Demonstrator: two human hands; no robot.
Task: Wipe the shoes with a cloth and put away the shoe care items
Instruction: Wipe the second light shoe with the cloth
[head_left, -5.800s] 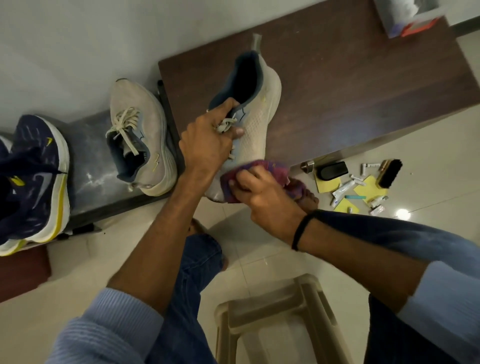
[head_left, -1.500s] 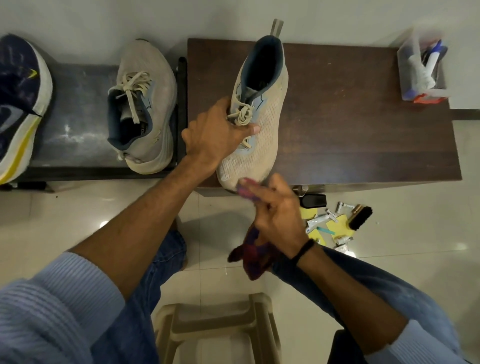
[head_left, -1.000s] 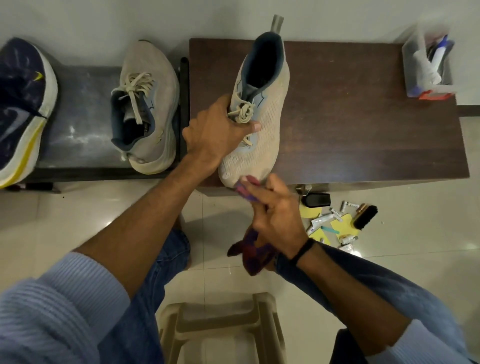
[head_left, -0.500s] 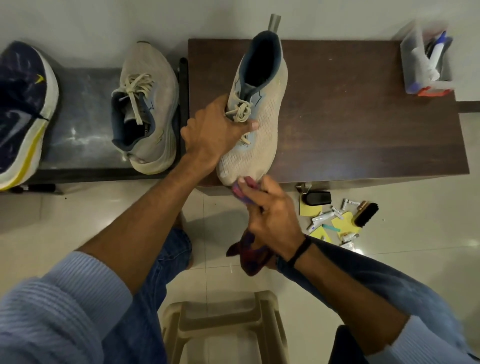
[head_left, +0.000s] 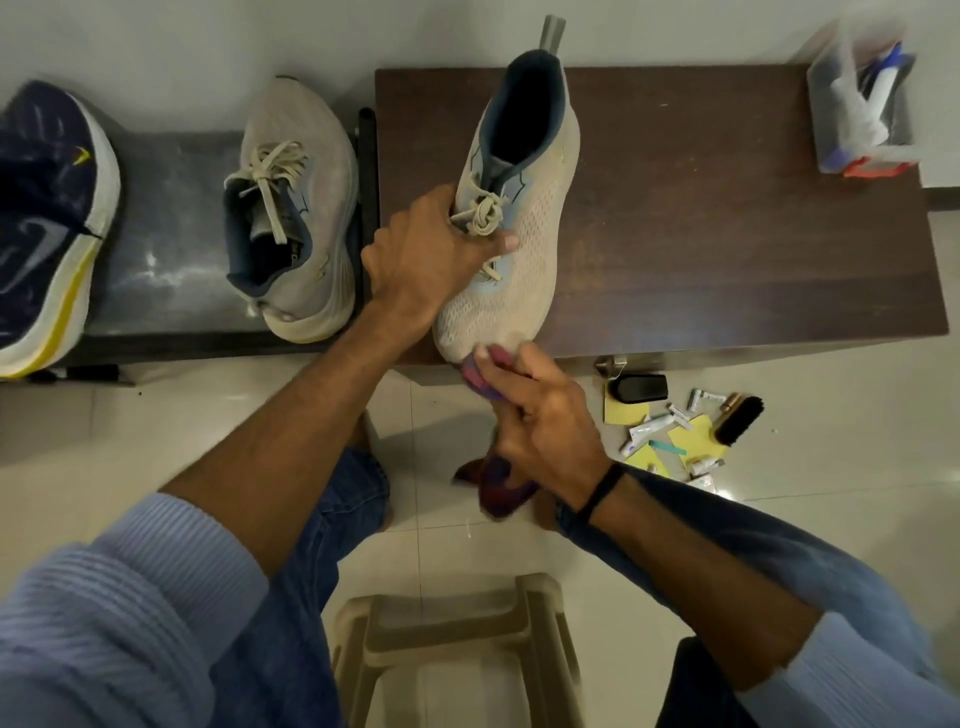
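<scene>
A beige mesh shoe (head_left: 524, 249) stands on the dark wooden table (head_left: 727, 234), toe toward me at the front edge. My left hand (head_left: 426, 254) grips it across the laces. My right hand (head_left: 540, 415) holds a red and purple cloth (head_left: 498, 483) and presses a fold of it against the shoe's toe; the rest of the cloth hangs below the hand. The matching beige shoe (head_left: 296, 208) lies on a low grey bench (head_left: 171, 249) at the left. A navy shoe with a yellow stripe (head_left: 47, 223) sits at the far left.
Shoe care items lie on the tiled floor at the right: a black brush (head_left: 737, 418), a black applicator (head_left: 641, 387), yellow cloths (head_left: 691, 439) and small tubes. A clear container (head_left: 862, 124) stands on the table's far right corner. A beige plastic stool (head_left: 457, 649) is below me.
My right hand keeps rubbing the cloth at the shoe's toe, shifting slightly up against it. Earlier the cloth covered the toe from above. My left hand has stayed on the laces.
</scene>
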